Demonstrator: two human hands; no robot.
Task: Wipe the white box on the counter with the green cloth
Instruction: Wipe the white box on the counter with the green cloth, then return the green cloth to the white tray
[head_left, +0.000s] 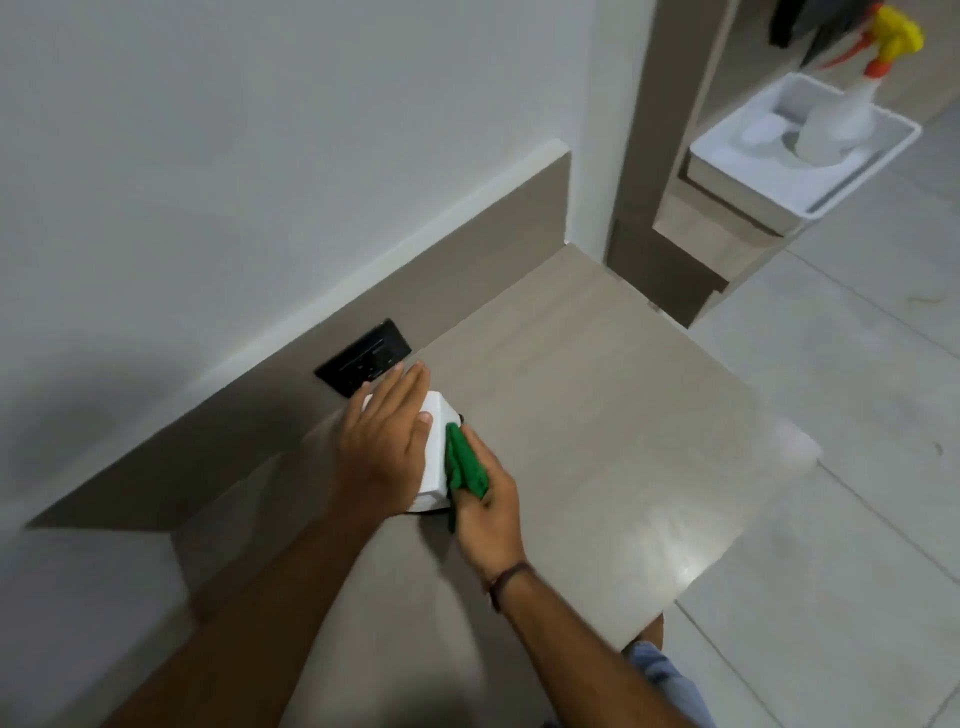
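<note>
Steadying the white box while the green cloth works its right side.

Just below the middle of the frame, the white box (434, 457) sits on the grey-brown counter (597, 415) near the black wall socket (363, 356). The left hand (387, 441) lies flat on top of it, fingers released and extended, pressing rather than gripping. The right hand (485, 514) is clenched around the bunched green cloth (465, 465), which touches the box's right face. The box looks small, rigid and probably light, so it would likely slide on the smooth counter unless held down from above. The cloth is soft and conforms to corners.
</note>
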